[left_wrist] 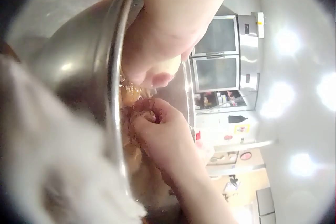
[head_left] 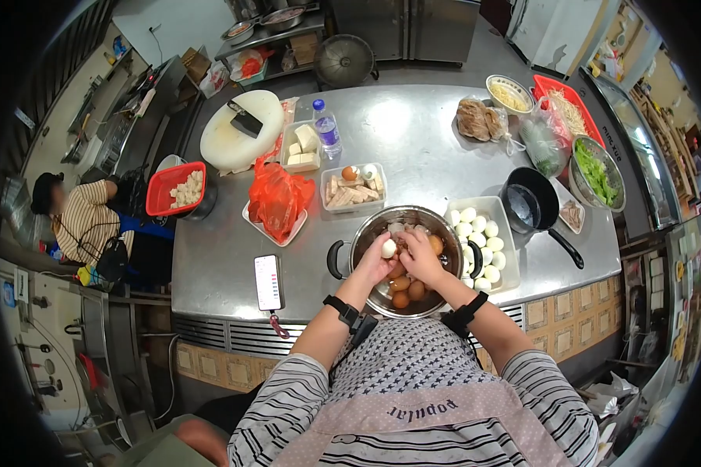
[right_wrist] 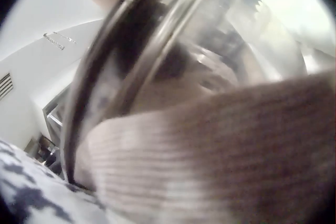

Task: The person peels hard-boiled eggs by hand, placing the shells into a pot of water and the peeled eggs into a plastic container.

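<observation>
My left hand [head_left: 375, 266] grips a peeled white egg [head_left: 389, 249] above the left part of a steel pot [head_left: 360, 237]. In the left wrist view this egg [left_wrist: 167, 67] shows pale beneath the curled fingers. Beside it, my right hand [head_left: 422, 260] reaches down into the pot, thumb and fingers curled together; I cannot tell whether a scrap of shell lies between them. Brown unpeeled eggs [head_left: 400, 300] sit in liquid in the pot. Right of the pot, a clear tub [head_left: 509, 289] holds several peeled eggs [head_left: 491, 244]. The right wrist view shows mostly a ribbed cuff [right_wrist: 220, 155] and the pot's rim.
A tub of sliced sticks [head_left: 349, 196], a red bag [head_left: 276, 198] and a phone [head_left: 268, 282] are to the left. Rightward stand a black saucepan [head_left: 526, 204] and a colander of greens [head_left: 597, 173]. Another person [head_left: 86, 210] is at far left.
</observation>
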The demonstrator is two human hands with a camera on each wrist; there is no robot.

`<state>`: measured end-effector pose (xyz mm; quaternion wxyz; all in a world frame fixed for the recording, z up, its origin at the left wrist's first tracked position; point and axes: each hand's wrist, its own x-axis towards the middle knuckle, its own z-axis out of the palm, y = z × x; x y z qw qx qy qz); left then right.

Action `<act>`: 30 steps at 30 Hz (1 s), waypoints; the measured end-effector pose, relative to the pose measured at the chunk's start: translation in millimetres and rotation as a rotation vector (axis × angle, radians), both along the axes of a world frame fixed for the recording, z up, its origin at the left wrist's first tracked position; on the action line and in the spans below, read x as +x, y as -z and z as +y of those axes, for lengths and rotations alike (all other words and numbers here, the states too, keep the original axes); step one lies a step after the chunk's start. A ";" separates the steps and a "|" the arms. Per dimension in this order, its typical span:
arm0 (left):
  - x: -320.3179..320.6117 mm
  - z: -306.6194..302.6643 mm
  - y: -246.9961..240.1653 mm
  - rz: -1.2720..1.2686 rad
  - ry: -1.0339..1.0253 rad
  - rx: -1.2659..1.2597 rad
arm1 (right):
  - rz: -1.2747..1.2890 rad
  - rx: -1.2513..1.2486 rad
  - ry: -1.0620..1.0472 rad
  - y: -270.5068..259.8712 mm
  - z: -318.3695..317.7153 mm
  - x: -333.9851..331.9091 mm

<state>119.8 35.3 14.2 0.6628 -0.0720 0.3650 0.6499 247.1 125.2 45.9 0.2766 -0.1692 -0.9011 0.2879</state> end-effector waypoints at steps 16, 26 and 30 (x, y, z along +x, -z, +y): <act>5.2 -1.6 -23.1 0.139 0.134 -0.126 | -0.053 -0.681 -0.151 2.1 1.8 0.6; 2.4 0.2 -23.3 0.125 0.157 -0.112 | -0.095 -0.776 -0.145 7.0 4.9 0.3; 2.3 0.3 -19.0 0.125 0.142 -0.120 | 0.018 -0.852 -0.159 4.8 2.4 -2.7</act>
